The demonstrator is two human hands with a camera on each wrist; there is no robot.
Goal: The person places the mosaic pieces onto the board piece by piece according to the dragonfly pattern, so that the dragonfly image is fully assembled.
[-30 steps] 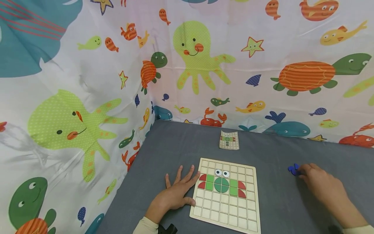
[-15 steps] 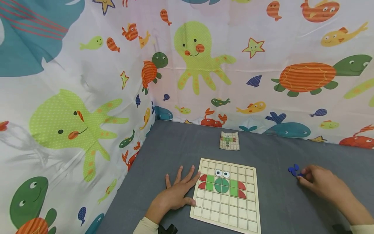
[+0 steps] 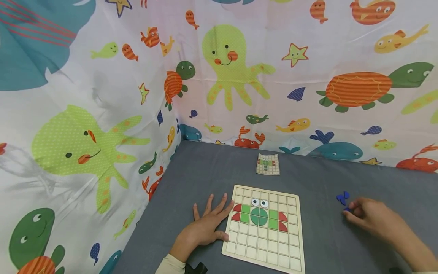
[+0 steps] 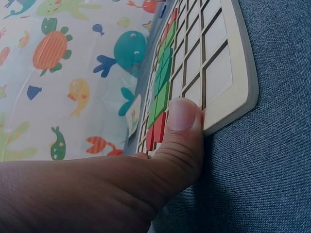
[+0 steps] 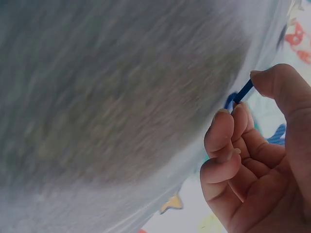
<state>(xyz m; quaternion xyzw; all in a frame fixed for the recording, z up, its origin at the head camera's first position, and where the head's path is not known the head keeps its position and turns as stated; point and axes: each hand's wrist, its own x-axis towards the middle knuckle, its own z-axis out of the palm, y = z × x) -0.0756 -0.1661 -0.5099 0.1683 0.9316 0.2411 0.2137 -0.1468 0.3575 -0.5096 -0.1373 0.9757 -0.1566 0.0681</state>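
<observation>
A square wooden grid board point(image 3: 263, 249) lies on the grey cloth. Flat red, light green and dark green pieces and two eye pieces point(image 3: 260, 202) fill some of its upper cells. My left hand point(image 3: 207, 227) rests with fingers spread at the board's left side, its thumb point(image 4: 182, 119) on the edge. To the right of the board, my right hand point(image 3: 373, 217) pinches a small flat blue piece point(image 5: 244, 91) between thumb and fingertip, low over the cloth. Several more blue pieces point(image 3: 341, 198) lie just beyond those fingertips. My palm is hidden in the head view.
A small picture card point(image 3: 268, 164) with a matching grid pattern lies behind the board. White curtains point(image 3: 191, 45) printed with sea animals rise along the back and left of the grey surface point(image 3: 212, 163).
My right hand has drawn one blue piece away from the others, toward the near side, and now pinches it. My left hand and the board have stayed in place.
</observation>
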